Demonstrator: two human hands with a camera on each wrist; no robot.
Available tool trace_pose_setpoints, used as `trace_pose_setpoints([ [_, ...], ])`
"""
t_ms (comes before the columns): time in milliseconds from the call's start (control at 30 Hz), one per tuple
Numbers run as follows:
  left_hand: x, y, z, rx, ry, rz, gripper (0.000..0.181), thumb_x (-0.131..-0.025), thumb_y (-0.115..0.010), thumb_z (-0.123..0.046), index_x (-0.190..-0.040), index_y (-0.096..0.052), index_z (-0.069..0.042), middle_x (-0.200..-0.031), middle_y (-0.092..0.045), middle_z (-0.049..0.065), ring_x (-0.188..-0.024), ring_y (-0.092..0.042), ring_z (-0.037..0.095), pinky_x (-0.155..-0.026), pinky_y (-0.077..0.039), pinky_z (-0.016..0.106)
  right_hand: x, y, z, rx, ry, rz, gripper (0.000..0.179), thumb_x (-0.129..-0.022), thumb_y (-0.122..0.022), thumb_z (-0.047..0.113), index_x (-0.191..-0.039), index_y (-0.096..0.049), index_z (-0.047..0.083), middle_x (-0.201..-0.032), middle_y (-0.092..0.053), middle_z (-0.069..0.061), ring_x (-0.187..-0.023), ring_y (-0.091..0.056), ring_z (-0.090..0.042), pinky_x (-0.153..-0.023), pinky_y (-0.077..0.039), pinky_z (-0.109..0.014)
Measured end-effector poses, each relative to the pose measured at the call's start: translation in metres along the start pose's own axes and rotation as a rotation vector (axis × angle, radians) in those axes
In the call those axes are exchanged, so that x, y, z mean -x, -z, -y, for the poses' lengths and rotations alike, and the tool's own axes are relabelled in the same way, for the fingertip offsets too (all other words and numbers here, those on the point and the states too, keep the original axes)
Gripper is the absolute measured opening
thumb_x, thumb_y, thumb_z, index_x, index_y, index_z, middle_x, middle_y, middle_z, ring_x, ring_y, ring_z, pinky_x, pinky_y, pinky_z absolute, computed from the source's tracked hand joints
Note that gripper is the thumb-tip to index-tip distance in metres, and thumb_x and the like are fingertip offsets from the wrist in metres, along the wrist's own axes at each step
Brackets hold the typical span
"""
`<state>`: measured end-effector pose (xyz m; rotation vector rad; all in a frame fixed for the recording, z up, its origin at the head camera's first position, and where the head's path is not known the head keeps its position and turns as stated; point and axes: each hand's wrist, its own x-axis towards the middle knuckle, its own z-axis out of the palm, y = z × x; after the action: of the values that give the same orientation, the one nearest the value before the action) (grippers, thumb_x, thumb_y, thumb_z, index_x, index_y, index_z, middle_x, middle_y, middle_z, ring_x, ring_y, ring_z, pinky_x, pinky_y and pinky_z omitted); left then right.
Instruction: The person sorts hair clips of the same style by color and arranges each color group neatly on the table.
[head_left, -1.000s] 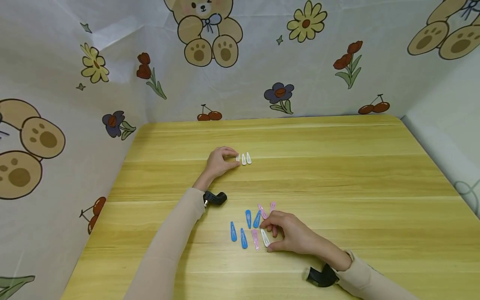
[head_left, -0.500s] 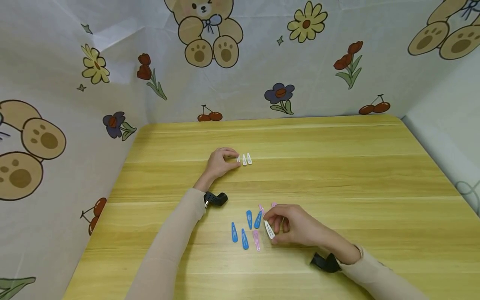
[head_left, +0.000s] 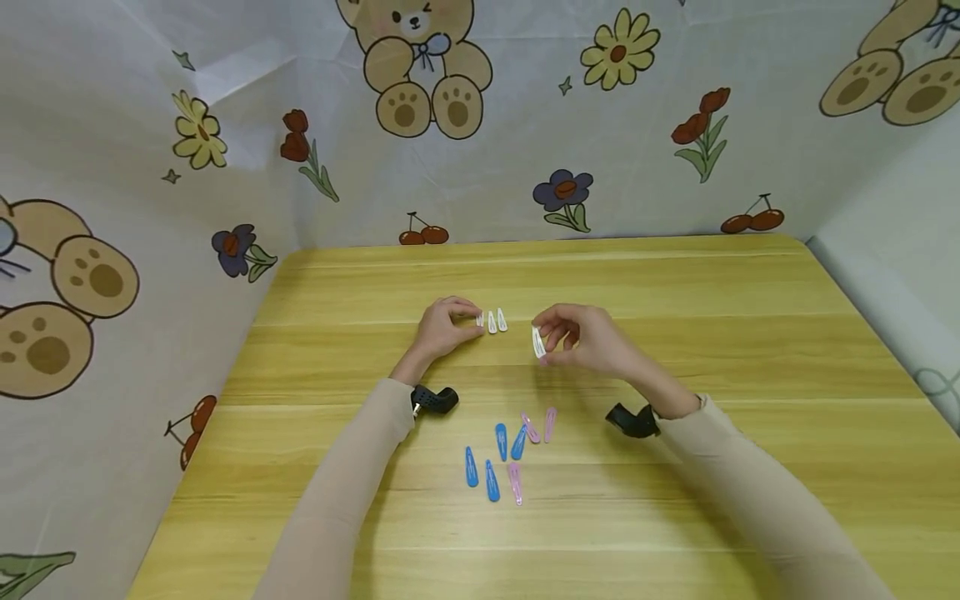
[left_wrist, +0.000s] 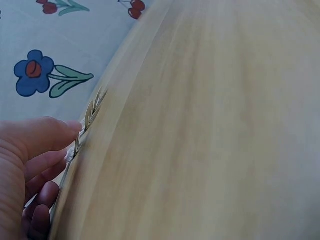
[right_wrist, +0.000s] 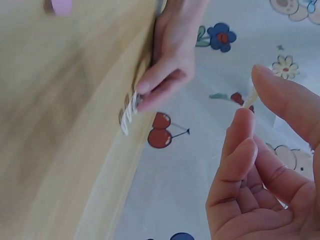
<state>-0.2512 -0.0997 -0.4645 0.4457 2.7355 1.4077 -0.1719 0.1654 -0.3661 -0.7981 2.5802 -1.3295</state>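
Observation:
My left hand (head_left: pixel 441 327) is at the back of the table, thumb and fingers pinching the leftmost white snap hair clip (head_left: pixel 480 319) of a short row. Two more white hair clips (head_left: pixel 492 323) lie upright just right of its fingertips. Raised over the wood to the right of that row, my right hand (head_left: pixel 588 340) pinches another white hair clip (head_left: pixel 537 342) by its two ends. The right wrist view shows this clip (right_wrist: pixel 250 98) edge-on between thumb and finger. Nearer the front lie several blue hair clips (head_left: pixel 492 482) and three pink ones (head_left: pixel 515 484).
The wooden table (head_left: pixel 712 350) has its back edge against a white cloth (head_left: pixel 510 108) printed with bears and flowers. Black wrist cameras (head_left: pixel 632 421) stick out from both sleeves. One pink clip partly overlaps a blue one.
My right hand has lifted the white hair clip from beside the blue and pink clips and carried it toward the back row. My left hand has stayed in place.

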Motion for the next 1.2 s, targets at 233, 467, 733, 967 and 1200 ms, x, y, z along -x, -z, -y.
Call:
trace_pose_setpoints([
  [233,0.000,0.001,-0.001,-0.014,-0.003,-0.001,0.033,-0.080,-0.081,-0.023,-0.109,-0.076,-0.009,-0.120,-0.066,0.006,-0.120,-0.054,0.026,-0.099,-0.044,0.042,-0.039,0.007,-0.013,0.028,-0.065,-0.007,0.044,-0.076,-0.083,0.006,-0.116,-0.065,0.000,-0.094,-0.065,-0.014,-0.082,-0.064,-0.020,-0.068,-0.051,-0.023],
  [467,0.001,0.000,0.000,-0.015,-0.002,0.001,0.032,-0.081,-0.081,-0.024,-0.109,-0.076,-0.009,-0.120,-0.066,0.006,-0.120,-0.054,0.026,-0.100,-0.044,0.043,-0.069,0.002,-0.039,0.020,-0.128,0.024,0.043,-0.077,-0.081,0.004,-0.116,-0.064,-0.002,-0.099,-0.064,-0.014,-0.084,-0.063,-0.020,-0.076,-0.051,-0.027],
  [733,0.000,0.000,0.000,-0.010,-0.013,-0.006,0.033,-0.080,-0.081,-0.023,-0.109,-0.076,-0.007,-0.118,-0.067,0.007,-0.117,-0.055,0.027,-0.098,-0.044,0.042,-0.087,-0.008,-0.060,-0.035,-0.199,0.060,0.045,-0.075,-0.082,0.002,-0.115,-0.063,-0.004,-0.102,-0.063,-0.017,-0.087,-0.063,-0.021,-0.075,-0.050,-0.023],
  [967,-0.001,0.000,0.000,0.001,-0.012,-0.003,0.032,-0.080,-0.082,-0.023,-0.108,-0.076,-0.008,-0.117,-0.068,0.006,-0.116,-0.055,0.026,-0.098,-0.044,0.042,-0.095,-0.019,-0.071,-0.030,-0.210,0.109,0.043,-0.076,-0.081,0.001,-0.115,-0.063,-0.005,-0.102,-0.064,-0.017,-0.087,-0.062,-0.019,-0.073,-0.051,-0.020],
  [1200,-0.001,0.001,0.001,0.000,-0.025,-0.011,0.033,-0.080,-0.081,-0.023,-0.108,-0.076,-0.007,-0.117,-0.068,0.007,-0.116,-0.056,0.027,-0.100,-0.043,0.042,-0.096,-0.022,-0.073,0.013,-0.238,0.122,0.043,-0.075,-0.083,0.005,-0.113,-0.063,-0.003,-0.101,-0.063,-0.014,-0.087,-0.060,-0.020,-0.074,-0.049,-0.023],
])
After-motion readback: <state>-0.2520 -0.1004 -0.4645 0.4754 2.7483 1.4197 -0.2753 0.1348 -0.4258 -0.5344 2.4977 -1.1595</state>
